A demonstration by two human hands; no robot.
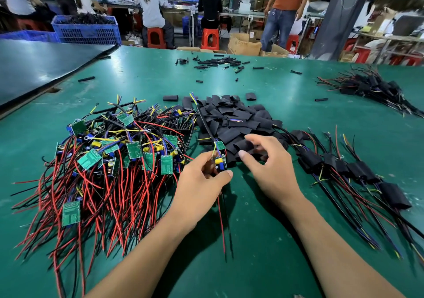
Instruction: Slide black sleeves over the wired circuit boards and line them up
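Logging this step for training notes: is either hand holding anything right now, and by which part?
The left hand pinches one wired circuit board by its near end. The right hand hovers at the black sleeves, holding nothing visible.

The table is a smooth green mat with a soft sheen, scuffed pale in spots. Just beyond the right hand, the black sleeves look matt, thin and pliable. The circuit board gripped by the left hand bears glossy yellow and blue plastic parts. Left of it, the wires wear smooth red and black plastic.
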